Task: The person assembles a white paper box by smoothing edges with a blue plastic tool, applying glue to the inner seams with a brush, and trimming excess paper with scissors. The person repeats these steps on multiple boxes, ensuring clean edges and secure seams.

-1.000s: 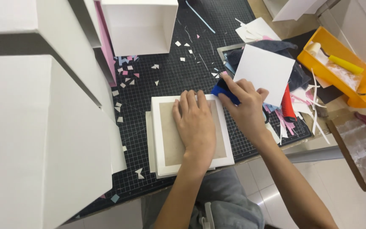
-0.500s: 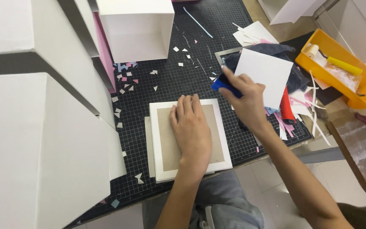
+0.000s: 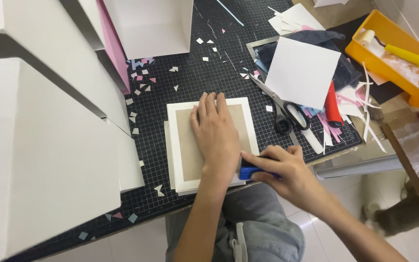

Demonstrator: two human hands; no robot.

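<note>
Cardboard panel [image 3: 190, 145], brown and square, lies glued inside a wider white paper sheet [image 3: 248, 112] near the front edge of the black gridded cutting mat [image 3: 180, 92]. Left hand [image 3: 217, 138] presses flat on the panel, palm down, fingers straight and held close together, tips reaching the sheet's far border. Right hand [image 3: 282, 170] sits just beside it at the sheet's near right corner, fingers curled and clamped around a small blue tool [image 3: 248, 172]; what kind of tool it is can't be made out, as most of it is hidden in the grip. Further right on the mat rest black-handled scissors [image 3: 282, 114], and beyond them a loose white square of paper [image 3: 301, 73] lying over dark cloth [image 3: 345, 73]. A yellow tray [image 3: 389, 60] stands at the far right with a yellow-handled roller [image 3: 394, 48] inside. Small white and pink paper scraps [image 3: 141, 77] are scattered across the mat's left part, next to tall white boxes [image 3: 49, 145] that crowd the left side of the view.
</note>
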